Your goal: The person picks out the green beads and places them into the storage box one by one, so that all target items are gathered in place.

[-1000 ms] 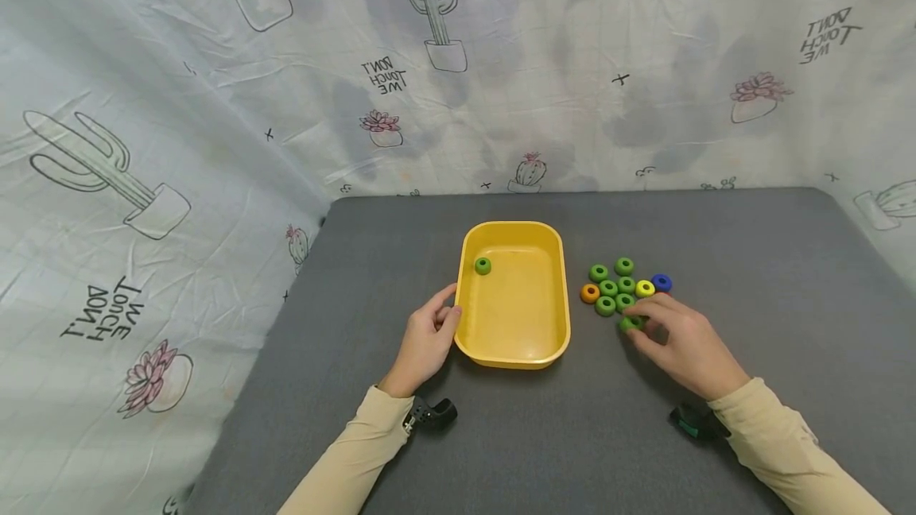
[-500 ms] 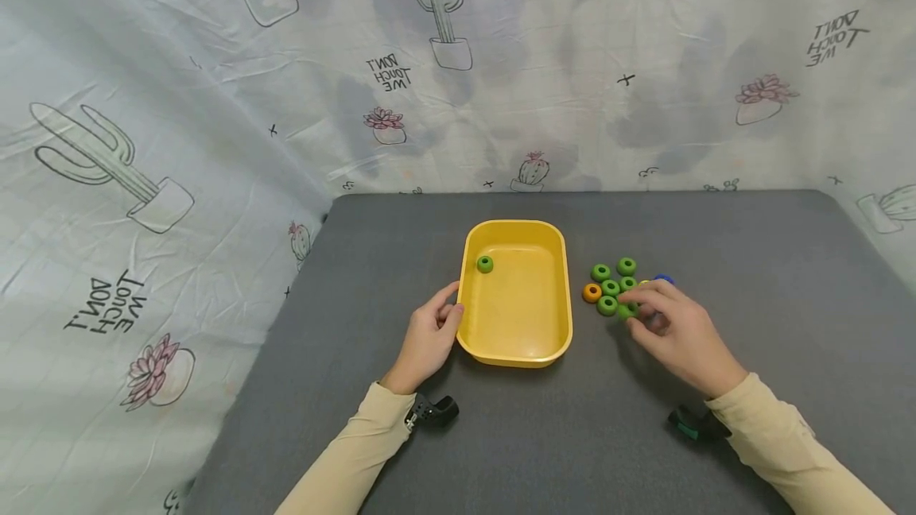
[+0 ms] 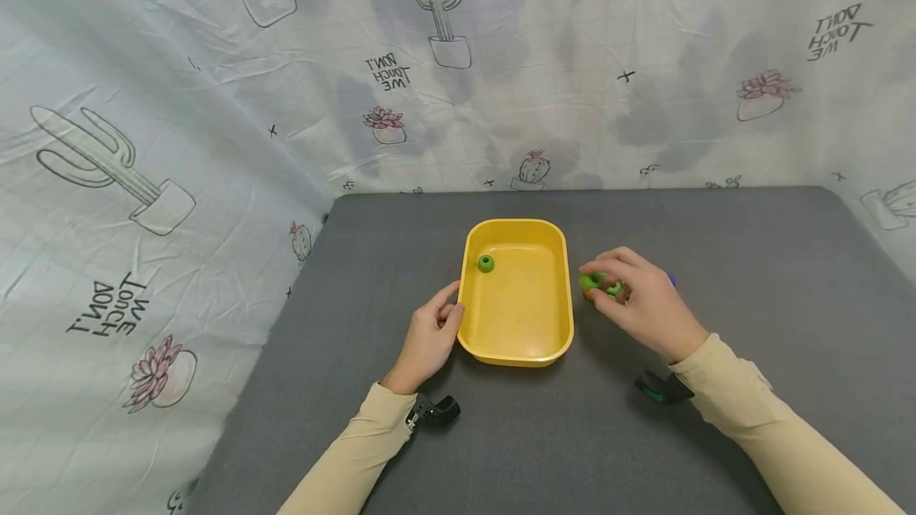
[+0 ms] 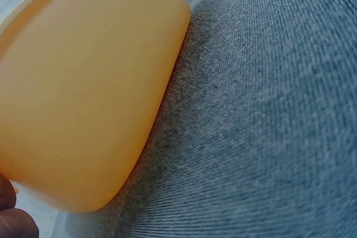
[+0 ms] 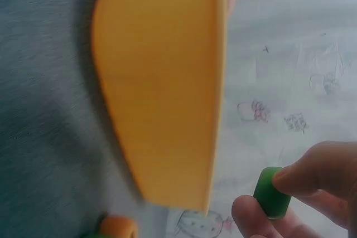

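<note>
A yellow tray (image 3: 515,316) sits on the table with one green ring-shaped bead (image 3: 486,263) inside it, near its left wall. My left hand (image 3: 427,336) holds the tray by its left side, thumb and index finger at the rim. In the left wrist view, fingertips (image 4: 14,218) show at the tray's outer wall (image 4: 95,82). My right hand (image 3: 647,304) pinches another green bead (image 5: 271,193) between thumb and fingers, just right of the tray and above it in height. Beneath this hand lies the pile of beads, mostly hidden.
An orange bead (image 5: 119,227) peeks out below the right hand, and a blue bead (image 3: 672,279) shows behind it. The grey table (image 3: 401,261) ends at a patterned white curtain (image 3: 300,86) at the back and left.
My right hand has picked up a green bead from the pile's near side, lifted it and carried it left towards the tray. My left hand and the tray have stayed in place.
</note>
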Available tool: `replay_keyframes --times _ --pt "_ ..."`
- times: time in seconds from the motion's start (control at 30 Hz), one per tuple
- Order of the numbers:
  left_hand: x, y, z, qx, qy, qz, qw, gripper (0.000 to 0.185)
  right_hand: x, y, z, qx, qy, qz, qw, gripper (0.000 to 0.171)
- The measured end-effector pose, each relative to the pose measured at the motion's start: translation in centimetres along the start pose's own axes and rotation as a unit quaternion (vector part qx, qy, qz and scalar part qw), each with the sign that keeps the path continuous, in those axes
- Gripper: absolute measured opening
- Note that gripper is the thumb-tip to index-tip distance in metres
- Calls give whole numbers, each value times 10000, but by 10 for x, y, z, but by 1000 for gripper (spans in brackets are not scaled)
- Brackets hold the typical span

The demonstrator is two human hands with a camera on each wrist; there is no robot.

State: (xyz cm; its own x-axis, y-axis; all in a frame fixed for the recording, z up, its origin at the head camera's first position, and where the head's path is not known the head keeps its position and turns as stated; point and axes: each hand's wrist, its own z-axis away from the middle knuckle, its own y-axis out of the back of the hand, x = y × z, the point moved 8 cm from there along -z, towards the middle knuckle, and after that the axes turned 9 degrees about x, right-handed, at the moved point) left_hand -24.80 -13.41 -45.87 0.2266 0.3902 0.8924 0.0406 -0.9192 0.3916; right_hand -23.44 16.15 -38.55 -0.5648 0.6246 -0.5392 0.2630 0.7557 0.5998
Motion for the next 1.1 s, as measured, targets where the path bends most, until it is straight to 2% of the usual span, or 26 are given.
replay_keyframes --times 0.4,0.67,0.9,1.1 --pt "-3 -1 -1 4 -69 -44 10000 45 -17 -15 -43 -170 91 -182 9996 29" --pt "-4 -1 0 27 -45 -28 10000 45 -25 -37 -67 -390 24 -285 9988 26" --pt "-4 -1 0 16 -54 -33 10000 45 -27 -57 -85 -688 -271 -361 9966 28" --pt "-3 0 -1 9 -61 -69 10000 45 -18 -77 -94 -1101 -682 -362 9909 27"
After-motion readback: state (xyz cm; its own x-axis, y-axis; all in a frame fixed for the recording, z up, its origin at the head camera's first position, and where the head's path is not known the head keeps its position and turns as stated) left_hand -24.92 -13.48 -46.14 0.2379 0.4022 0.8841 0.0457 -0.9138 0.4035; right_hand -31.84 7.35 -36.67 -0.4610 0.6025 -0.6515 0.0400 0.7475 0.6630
